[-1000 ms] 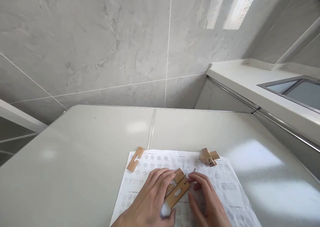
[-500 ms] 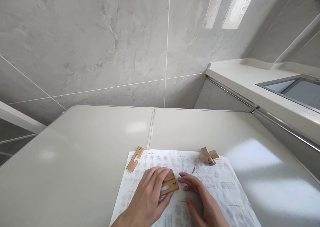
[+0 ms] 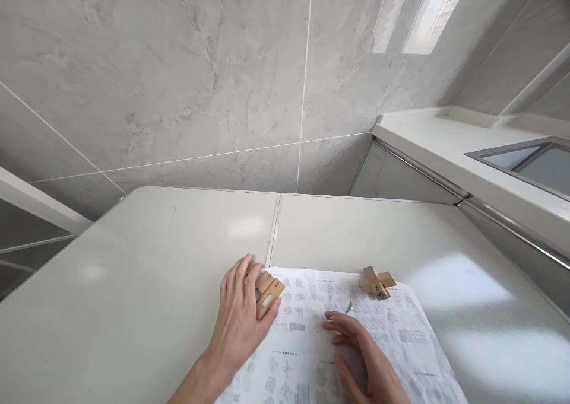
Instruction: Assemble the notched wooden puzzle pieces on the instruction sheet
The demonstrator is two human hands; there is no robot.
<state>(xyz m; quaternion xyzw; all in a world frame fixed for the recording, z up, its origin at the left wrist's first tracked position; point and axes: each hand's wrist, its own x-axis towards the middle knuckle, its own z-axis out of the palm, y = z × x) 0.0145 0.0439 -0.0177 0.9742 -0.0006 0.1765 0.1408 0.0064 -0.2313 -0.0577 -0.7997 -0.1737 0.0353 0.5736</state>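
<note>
My left hand is curled around wooden puzzle pieces at the upper left of a printed sheet. One piece bears a "2" and has a slot through it; its neighbour lies against it. Under the fingertips a bit more wood shows, mostly covered. My right hand rests over the sheet with fingers bent and apart, holding nothing. Beyond it, on the sheet's far right, sits a cross-shaped assembly of wooden pieces marked with numbers.
The sheet lies on a pale glossy table with a seam across it. A grey tiled wall rises behind. To the right is a white counter with a metal-framed sink.
My left hand has moved left and away from me with the wooden pieces, reaching where the loose piece marked "1" lay. My right hand has barely moved. The view has shifted slightly.
</note>
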